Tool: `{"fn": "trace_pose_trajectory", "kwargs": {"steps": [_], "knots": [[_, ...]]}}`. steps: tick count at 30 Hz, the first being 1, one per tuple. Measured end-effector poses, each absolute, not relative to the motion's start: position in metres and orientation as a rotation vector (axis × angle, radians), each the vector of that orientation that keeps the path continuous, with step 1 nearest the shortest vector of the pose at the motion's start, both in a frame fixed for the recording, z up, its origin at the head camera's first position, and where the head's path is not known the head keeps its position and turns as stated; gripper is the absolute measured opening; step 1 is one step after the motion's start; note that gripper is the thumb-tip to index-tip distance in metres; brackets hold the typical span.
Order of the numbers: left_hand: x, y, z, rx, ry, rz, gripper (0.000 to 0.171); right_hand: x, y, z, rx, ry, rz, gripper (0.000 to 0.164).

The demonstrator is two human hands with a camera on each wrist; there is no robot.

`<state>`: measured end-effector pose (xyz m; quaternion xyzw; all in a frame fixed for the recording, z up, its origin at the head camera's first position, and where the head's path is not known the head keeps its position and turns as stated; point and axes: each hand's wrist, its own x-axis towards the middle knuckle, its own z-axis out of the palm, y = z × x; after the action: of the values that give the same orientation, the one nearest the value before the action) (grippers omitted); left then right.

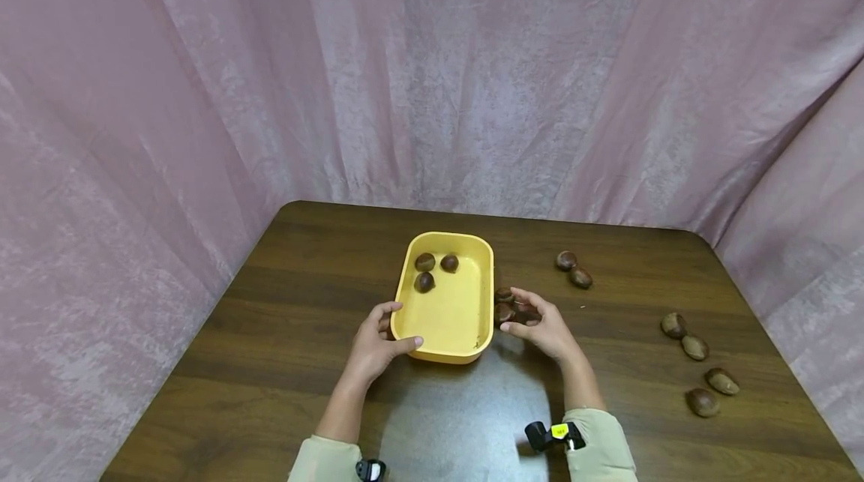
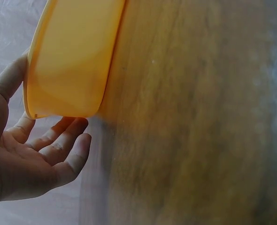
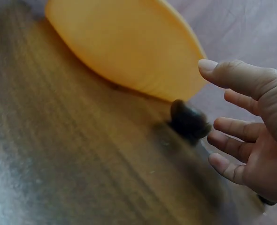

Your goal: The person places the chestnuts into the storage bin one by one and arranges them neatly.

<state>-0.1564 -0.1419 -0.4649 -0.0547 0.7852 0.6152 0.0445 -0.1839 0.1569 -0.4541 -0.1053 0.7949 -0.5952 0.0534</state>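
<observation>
A yellow plastic tray (image 1: 448, 324) sits on the table with three chestnuts inside, one of them the chestnut (image 1: 424, 282) nearest me. My left hand (image 1: 373, 345) holds its near left corner, thumb over the rim and the other fingers along the side. Just off the tray's right wall, dark chestnuts (image 1: 503, 313) lie close together, partly covered by my right hand (image 1: 543, 328). Its thumb and fingers are spread around them. In the right wrist view a blurred chestnut (image 3: 189, 122) is in front of the fingertips, with no grip visible.
To the right, a pair of chestnuts (image 1: 580, 277) lies toward the back of the brown wooden table (image 1: 283, 332). Several more chestnuts (image 1: 695, 348) are scattered near its right edge. Pink curtains (image 1: 432, 77) hang behind and at both sides.
</observation>
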Motion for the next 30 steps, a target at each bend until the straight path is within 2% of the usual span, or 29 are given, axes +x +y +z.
{"fn": "trace_pose_trajectory", "kwargs": {"steps": [5, 13, 30], "knots": [[-0.156, -0.142, -0.464, -0.164, 2.397, 1.880, 0.069, -0.186, 0.155, -0.467, -0.305, 2.477, -1.788, 0.061], [-0.155, -0.141, -0.463, -0.166, 2.403, 1.870, 0.069, -0.202, 0.157, -0.507, -0.270, 2.706, -1.616, 0.055], [-0.155, -0.142, -0.463, -0.156, 2.412, 1.859, 0.069, -0.200, 0.156, -0.507, -0.165, 2.776, -1.537, 0.040]]}}
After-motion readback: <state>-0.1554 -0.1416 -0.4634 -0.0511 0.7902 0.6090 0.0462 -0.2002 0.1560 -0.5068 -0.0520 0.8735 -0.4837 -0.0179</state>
